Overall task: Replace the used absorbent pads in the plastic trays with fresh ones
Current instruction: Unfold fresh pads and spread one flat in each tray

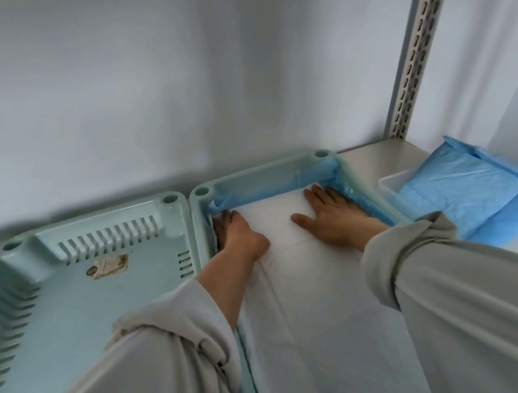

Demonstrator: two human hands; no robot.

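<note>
Hands, the left hand [234,233] and right hand [330,216], press flat with fingers spread on the fresh pad [293,258] in the right tray [260,171], while the left tray [81,288] has no pad yet.

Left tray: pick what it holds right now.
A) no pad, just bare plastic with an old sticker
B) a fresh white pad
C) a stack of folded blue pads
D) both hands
A: the left tray shows its bare slotted plastic floor and a worn sticker, no pad.
</note>
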